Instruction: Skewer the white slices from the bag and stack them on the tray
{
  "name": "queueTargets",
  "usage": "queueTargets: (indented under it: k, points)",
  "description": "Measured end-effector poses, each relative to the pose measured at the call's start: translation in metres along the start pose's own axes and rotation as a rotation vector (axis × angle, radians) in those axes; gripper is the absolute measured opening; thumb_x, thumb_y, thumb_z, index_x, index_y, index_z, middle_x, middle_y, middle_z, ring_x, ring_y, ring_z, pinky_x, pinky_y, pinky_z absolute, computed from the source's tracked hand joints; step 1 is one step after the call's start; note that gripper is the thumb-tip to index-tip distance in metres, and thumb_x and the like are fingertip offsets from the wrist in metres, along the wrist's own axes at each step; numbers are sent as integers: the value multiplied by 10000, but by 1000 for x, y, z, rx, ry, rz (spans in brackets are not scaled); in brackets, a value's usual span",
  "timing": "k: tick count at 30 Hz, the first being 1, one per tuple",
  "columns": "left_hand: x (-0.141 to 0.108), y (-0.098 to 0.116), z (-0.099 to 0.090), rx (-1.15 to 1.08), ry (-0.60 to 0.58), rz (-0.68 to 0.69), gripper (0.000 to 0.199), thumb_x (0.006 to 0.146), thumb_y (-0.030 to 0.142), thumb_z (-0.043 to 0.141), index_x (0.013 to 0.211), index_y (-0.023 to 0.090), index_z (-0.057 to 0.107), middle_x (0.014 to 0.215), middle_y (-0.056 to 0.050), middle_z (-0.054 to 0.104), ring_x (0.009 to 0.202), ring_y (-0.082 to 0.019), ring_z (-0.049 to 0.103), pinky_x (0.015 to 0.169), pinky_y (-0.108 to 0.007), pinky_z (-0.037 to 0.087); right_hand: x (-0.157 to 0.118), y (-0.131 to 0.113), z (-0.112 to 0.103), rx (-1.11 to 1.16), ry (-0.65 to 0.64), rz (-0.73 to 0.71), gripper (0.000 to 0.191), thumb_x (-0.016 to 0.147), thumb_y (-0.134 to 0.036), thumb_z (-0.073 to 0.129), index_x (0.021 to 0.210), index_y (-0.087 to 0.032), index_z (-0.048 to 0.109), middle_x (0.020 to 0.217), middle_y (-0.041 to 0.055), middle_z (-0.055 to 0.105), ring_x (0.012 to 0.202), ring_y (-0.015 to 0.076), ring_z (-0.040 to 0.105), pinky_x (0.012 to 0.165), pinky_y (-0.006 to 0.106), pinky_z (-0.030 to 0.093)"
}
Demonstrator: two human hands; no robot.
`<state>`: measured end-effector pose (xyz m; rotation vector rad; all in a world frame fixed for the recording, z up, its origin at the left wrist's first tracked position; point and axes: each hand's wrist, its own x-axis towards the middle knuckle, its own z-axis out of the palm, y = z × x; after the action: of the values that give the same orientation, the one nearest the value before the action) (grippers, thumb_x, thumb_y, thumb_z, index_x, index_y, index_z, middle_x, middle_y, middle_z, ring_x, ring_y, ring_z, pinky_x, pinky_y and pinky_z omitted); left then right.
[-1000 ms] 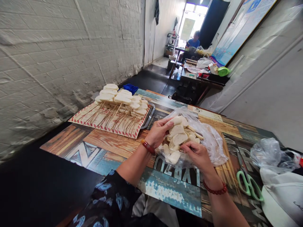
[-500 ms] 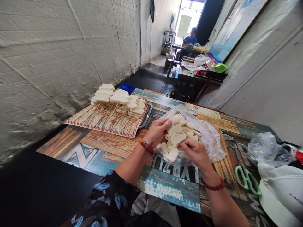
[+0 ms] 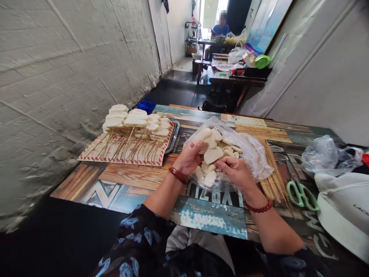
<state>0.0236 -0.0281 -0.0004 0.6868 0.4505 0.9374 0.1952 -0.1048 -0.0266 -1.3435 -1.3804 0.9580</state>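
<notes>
My left hand point(image 3: 189, 158) is closed at the left side of a heap of pale oval bread slices, its thumb and fingers gripping a bread slice point(image 3: 203, 134). Close to the front of the heap, my right hand point(image 3: 235, 171) pinches a thin skewer, mostly hidden by the fingers. One broad slice point(image 3: 213, 155) lies between both hands; whether the skewer runs into it I cannot tell. The heap rests on a clear plastic bag point(image 3: 256, 159). To the left, skewered bread slices point(image 3: 135, 121) are stacked on a red-edged paper sheet point(image 3: 89, 154), sticks pointing towards me.
Bare wooden skewers point(image 3: 272, 173) lie right of the bag, beside green-handled scissors point(image 3: 301, 194). A white cap point(image 3: 343, 204) and a crumpled plastic bag point(image 3: 321, 154) are at the right edge. A metal tray point(image 3: 175, 134) shows under the paper. Farther off, a person point(image 3: 221, 29) sits at another table.
The camera view has shifted, so the table and far room appear higher. Both hands stay at the heap in nearly the same grip, with the right fingers slightly repositioned by the broad slice.
</notes>
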Motion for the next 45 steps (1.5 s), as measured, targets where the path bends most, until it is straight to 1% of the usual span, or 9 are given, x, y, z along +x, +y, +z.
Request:
queueTargets:
  k: [6, 12, 15, 20, 24, 27, 31, 39, 45]
  points:
    - [-1, -7, 7, 17, 136, 56, 620, 599, 248, 902, 1179, 191, 693, 978, -54, 769, 807, -192, 720, 802, -320, 579, -5, -8, 8, -137, -21, -105, 253, 867, -377, 637, 721, -186, 715, 663, 16, 665, 627, 158, 573, 592, 278, 411]
    - [-1, -15, 16, 47, 313, 202, 630, 553, 261, 919, 1143, 183, 711, 859, -24, 763, 757, -165, 705, 787, -311, 574, -7, -9, 16, -269, 52, -262, 239, 898, -326, 606, 721, -199, 704, 696, 34, 693, 669, 178, 609, 662, 302, 432]
    - [-1, -11, 16, 55, 270, 170, 629, 547, 300, 925, 1124, 171, 711, 887, -37, 763, 784, -180, 711, 798, -320, 577, -7, -8, 16, -234, 46, -230, 241, 888, -328, 611, 712, -191, 703, 664, 24, 672, 639, 165, 588, 627, 287, 415]
    - [-5, -1, 14, -7, 129, 7, 640, 644, 543, 838, 1124, 146, 692, 1016, -105, 757, 955, -272, 715, 840, -378, 583, -5, -11, 14, -74, 19, -106, 287, 860, -371, 612, 660, -177, 679, 604, 7, 614, 583, 137, 523, 552, 259, 377]
    - [-7, -3, 15, 7, 66, 0, 568, 631, 428, 879, 1090, 153, 690, 1041, -101, 752, 948, -261, 718, 825, -358, 587, -4, -11, 13, -17, -13, -25, 312, 845, -415, 621, 661, -169, 671, 562, -12, 559, 531, 112, 448, 504, 249, 329]
    - [-6, -6, 16, 37, 67, 50, 526, 616, 309, 897, 1074, 149, 693, 962, -78, 758, 835, -208, 721, 764, -314, 590, -4, -10, 13, -3, -64, 5, 316, 850, -442, 629, 721, -162, 698, 570, -19, 556, 524, 106, 428, 493, 245, 319]
    - [-6, -7, 16, 57, 97, 93, 553, 614, 271, 890, 1115, 149, 689, 887, -61, 757, 746, -182, 712, 707, -295, 587, -4, -11, 13, -33, -126, -36, 284, 867, -419, 624, 815, -166, 742, 656, 4, 647, 585, 128, 509, 547, 253, 380]
    - [-6, -16, 19, 104, 246, 170, 617, 583, 311, 890, 1144, 165, 677, 836, -44, 757, 692, -190, 716, 648, -285, 575, -7, -9, 18, -149, -81, -78, 262, 866, -370, 614, 759, -168, 742, 651, 26, 674, 613, 155, 574, 593, 271, 409]
    - [-7, -5, 18, 85, 110, 39, 527, 639, 470, 854, 1033, 147, 718, 991, -107, 760, 831, -244, 730, 709, -320, 583, -5, -10, 17, -10, -62, -23, 315, 852, -447, 634, 746, -164, 719, 626, 10, 624, 559, 125, 489, 524, 252, 363]
